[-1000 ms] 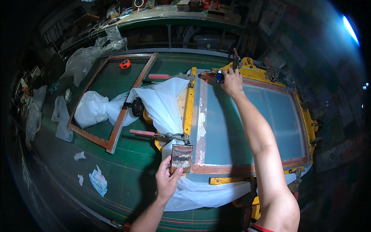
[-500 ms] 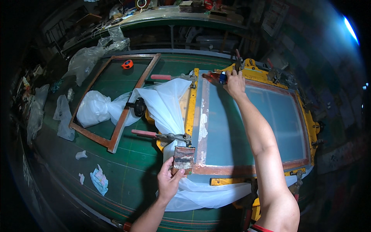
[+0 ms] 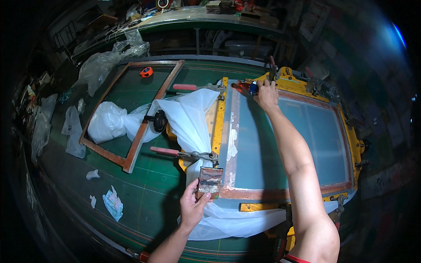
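My left hand (image 3: 193, 207) grips a small flat scraper-like block (image 3: 210, 180), its face streaked brown, grey and white, over the near left corner of a screen frame. My right hand (image 3: 267, 95) is stretched to the far side, its fingers closed round the end of a reddish see-through bottle (image 3: 242, 87) with a blue band. That bottle lies on its side above the frame's far left corner. Below it spreads the blue-grey mesh (image 3: 285, 140) inside a worn reddish-brown frame (image 3: 254, 193). Yellow metal bars with toggle clamps (image 3: 199, 155) surround the frame.
White plastic sheeting (image 3: 188, 118) drapes along the yellow bar's left side. A second brown frame (image 3: 103, 153), an orange tape measure (image 3: 146, 72) and a crumpled cloth (image 3: 113, 203) lie left on the green table (image 3: 144, 193). A cluttered bench (image 3: 193, 21) stands behind.
The view has shifted very slightly. Both hands stay in nearly the same places, still holding the block and the bottle.
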### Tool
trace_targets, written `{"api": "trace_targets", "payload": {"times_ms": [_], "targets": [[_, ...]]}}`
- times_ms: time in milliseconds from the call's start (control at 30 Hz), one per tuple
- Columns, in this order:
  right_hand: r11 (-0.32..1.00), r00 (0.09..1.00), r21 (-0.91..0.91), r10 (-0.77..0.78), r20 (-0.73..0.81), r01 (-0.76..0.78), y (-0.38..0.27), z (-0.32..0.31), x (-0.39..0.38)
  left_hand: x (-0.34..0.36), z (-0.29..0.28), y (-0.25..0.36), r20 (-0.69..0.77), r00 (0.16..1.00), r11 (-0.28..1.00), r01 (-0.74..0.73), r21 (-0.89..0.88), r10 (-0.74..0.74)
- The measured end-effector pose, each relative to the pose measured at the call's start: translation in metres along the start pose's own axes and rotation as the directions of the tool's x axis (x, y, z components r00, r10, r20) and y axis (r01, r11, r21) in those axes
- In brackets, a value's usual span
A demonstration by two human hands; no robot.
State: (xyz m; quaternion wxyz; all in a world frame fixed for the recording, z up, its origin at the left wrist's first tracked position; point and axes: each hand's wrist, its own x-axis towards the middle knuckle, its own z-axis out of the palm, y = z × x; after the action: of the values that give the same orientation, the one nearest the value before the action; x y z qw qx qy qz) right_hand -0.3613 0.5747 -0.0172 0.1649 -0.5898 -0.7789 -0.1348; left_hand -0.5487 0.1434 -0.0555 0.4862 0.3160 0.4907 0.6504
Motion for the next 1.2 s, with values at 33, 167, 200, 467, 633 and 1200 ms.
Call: {"api": "trace_targets", "payload": {"times_ms": [33,167,200,467,633,1200], "targets": [[1.000,1.000,0.001,-0.001,0.003,0.001,0.000,0.001,0.000,0.000,0.000,0.000,0.005,1.000,1.000,0.001,-0.016,-0.001],[1.000,1.000,0.006,-0.001,0.020,0.001,0.001,0.002,0.001,0.000,-0.001,0.001,0.020,1.000,1.000,-0.004,0.016,0.004],[1.000,1.000,0.004,-0.002,0.017,0.002,0.002,0.003,0.001,0.000,0.000,0.001,0.019,1.000,1.000,-0.004,0.021,0.004],[0.998,0.998,0.026,-0.056,0.013,0.056,0.007,-0.007,-0.016,-0.004,0.000,0.008,0.015,1.000,0.999,-0.013,0.031,0.012],[0.982,0.984,0.073,-0.175,0.045,0.172,0.017,-0.034,-0.051,-0.013,0.000,0.018,0.026,0.998,0.998,-0.056,0.003,0.056],[0.890,0.878,0.271,-0.428,0.214,0.368,0.013,-0.115,-0.201,-0.054,-0.019,0.047,-0.045,0.986,0.985,-0.157,0.066,0.160]]}}
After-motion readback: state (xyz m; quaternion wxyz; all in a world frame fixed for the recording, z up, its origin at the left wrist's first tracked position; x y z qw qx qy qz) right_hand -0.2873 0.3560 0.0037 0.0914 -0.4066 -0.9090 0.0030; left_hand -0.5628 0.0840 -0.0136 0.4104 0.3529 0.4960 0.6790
